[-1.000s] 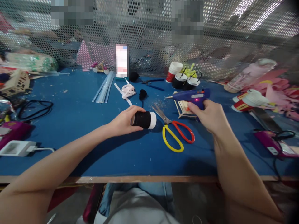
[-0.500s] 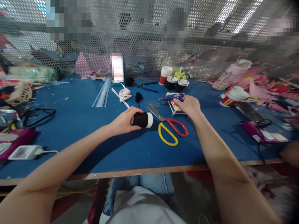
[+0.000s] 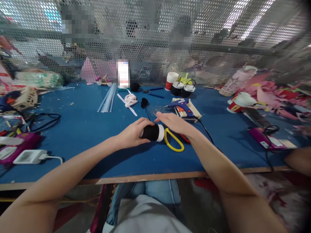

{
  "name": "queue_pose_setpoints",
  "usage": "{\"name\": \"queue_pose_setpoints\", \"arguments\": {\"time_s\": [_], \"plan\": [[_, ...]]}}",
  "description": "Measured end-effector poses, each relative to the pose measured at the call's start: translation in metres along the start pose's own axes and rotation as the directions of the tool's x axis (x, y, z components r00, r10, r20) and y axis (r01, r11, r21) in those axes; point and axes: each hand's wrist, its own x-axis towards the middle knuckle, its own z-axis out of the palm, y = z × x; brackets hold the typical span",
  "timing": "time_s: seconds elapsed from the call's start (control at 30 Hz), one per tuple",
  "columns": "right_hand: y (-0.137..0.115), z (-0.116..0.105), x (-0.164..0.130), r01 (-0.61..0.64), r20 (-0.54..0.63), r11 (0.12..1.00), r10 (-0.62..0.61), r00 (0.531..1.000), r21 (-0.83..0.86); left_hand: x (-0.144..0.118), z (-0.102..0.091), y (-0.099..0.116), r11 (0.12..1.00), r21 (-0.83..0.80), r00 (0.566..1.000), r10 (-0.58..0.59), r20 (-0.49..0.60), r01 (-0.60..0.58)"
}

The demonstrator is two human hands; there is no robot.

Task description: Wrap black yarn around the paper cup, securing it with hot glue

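The blue glue gun [image 3: 181,105] has just been set down on a stick frame [image 3: 195,110], so the right hand [image 3: 172,122] is freed for work beside the cup. The black, white-ended cup [image 3: 152,132] is gripped sideways by the left hand [image 3: 132,134]. The right hand is outstretched over the scissors [image 3: 178,150], apparently empty; whether the cup is touched cannot be told.

Table [image 3: 121,165]: blue, pale-flecked, edge brown. Held cup [image 3: 151,133]: black body, white end. Scissors [image 3: 176,149]: one handle yellow, the other red. Glue gun [image 3: 181,103]: blue, orange trigger. Ribbon [image 3: 130,99]: whitish pink. Sticks [image 3: 108,100]: pale blue, translucent. Pliers [image 3: 157,95]: blue handles. Paper cups [image 3: 172,77]: white and red. Left power strip [image 3: 32,142]: purple. Adapter [image 3: 30,157]: white. Bottle [image 3: 236,82]: pink; from here I find its print blurred. Screen [image 3: 150,48]: grey, patterned with round holes.
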Motion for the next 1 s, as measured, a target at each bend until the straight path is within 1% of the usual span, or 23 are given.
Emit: {"name": "queue_pose_setpoints", "arguments": {"time_s": [0.03,0.07,0.1,0.13,0.2,0.23,0.27,0.3,0.33,0.37,0.4,0.43,0.47,0.5,0.53,0.57,0.6,0.67,0.73,0.8,0.87,0.93,1.0], "plan": [[-0.002,0.007,0.001,-0.020,0.084,0.997,0.013,0.996,0.075,-0.002,0.001,0.001,1.000,-0.007,1.000,0.007,0.006,-0.007],[-0.004,0.014,0.002,-0.045,0.137,0.989,0.026,0.990,0.142,-0.003,0.002,0.002,1.000,-0.014,1.000,0.009,0.010,-0.009],[-0.004,0.021,0.003,-0.063,0.160,0.977,0.031,0.987,0.203,-0.005,0.003,0.003,1.000,-0.017,1.000,0.009,0.009,-0.009],[-0.004,0.027,0.003,-0.066,0.162,0.964,0.024,0.987,0.256,-0.006,0.004,0.002,1.000,-0.018,1.000,0.008,0.001,-0.008],[-0.001,0.033,0.005,-0.025,0.104,0.949,-0.008,0.995,0.315,-0.008,0.004,0.001,1.000,-0.015,1.000,0.004,-0.027,-0.005],[0.001,0.032,0.006,0.017,0.049,0.952,-0.034,0.998,0.304,-0.009,0.003,0.001,1.000,-0.014,0.999,-0.002,-0.035,0.002],[0.003,0.027,0.007,0.063,-0.029,0.964,-0.057,0.998,0.258,-0.010,0.003,0.000,1.000,-0.015,0.999,-0.014,-0.035,0.013],[0.006,0.019,0.008,0.091,-0.129,0.981,-0.070,0.989,0.171,-0.010,0.003,-0.001,0.999,-0.019,0.999,-0.028,-0.028,0.027],[0.010,0.009,0.009,0.095,-0.246,0.994,-0.080,0.966,0.049,-0.010,0.002,-0.002,0.999,-0.024,0.999,-0.043,-0.017,0.043],[0.015,-0.004,0.011,0.049,-0.390,0.995,-0.080,0.917,-0.089,-0.010,0.002,-0.002,0.998,-0.027,0.998,-0.056,-0.010,0.056],[0.021,-0.018,0.012,-0.066,-0.515,0.972,-0.062,0.855,-0.227,-0.010,0.002,-0.002,0.997,-0.029,0.998,-0.066,-0.007,0.065],[0.029,-0.031,0.013,-0.201,-0.591,0.916,-0.047,0.806,-0.348,-0.010,0.002,-0.003,0.997,-0.031,0.997,-0.073,-0.007,0.072],[0.036,-0.042,0.013,-0.336,-0.615,0.838,0.001,0.789,-0.430,-0.010,0.002,-0.003,0.996,-0.033,0.997,-0.078,-0.007,0.078],[0.045,-0.050,0.013,-0.437,-0.611,0.762,0.070,0.789,-0.478,-0.010,0.002,-0.003,0.996,-0.036,0.997,-0.083,-0.006,0.083],[0.053,-0.056,0.012,-0.508,-0.593,0.694,0.143,0.792,-0.510,-0.010,0.002,-0.002,0.995,-0.039,0.996,-0.088,-0.003,0.088],[0.061,-0.058,0.011,-0.545,-0.565,0.650,0.210,0.798,-0.530,-0.010,0.002,-0.002,0.995,-0.042,0.996,-0.090,0.000,0.090],[0.067,-0.058,0.011,-0.557,-0.531,0.631,0.259,0.807,-0.540,-0.010,0.002,-0.002,0.995,-0.044,0.996,-0.091,0.002,0.091],[0.078,-0.056,0.010,-0.543,-0.471,0.644,0.304,0.828,-0.538,-0.011,0.002,-0.001,0.994,-0.047,0.996,-0.094,0.002,0.094],[0.083,-0.054,0.009,-0.529,-0.448,0.673,0.313,0.837,-0.518,-0.011,0.002,-0.001,0.994,-0.049,0.995,-0.099,0.001,0.098],[0.085,-0.057,0.008,-0.536,-0.470,0.691,0.311,0.826,-0.485,-0.011,0.001,-0.001,0.994,-0.049,0.995,-0.102,0.008,0.103],[0.088,-0.062,0.007,-0.554,-0.507,0.698,0.309,0.805,-0.454,-0.011,0.001,0.000,0.993,-0.048,0.994,-0.104,0.016,0.105],[0.092,-0.068,0.007,-0.577,-0.534,0.692,0.318,0.784,-0.435,-0.011,0.000,-0.001,0.993,-0.049,0.994,-0.109,0.021,0.110],[0.097,-0.070,0.007,-0.602,-0.533,0.676,0.351,0.770,-0.424,-0.010,0.000,-0.001,0.992,-0.050,0.993,-0.115,0.021,0.116]]}}
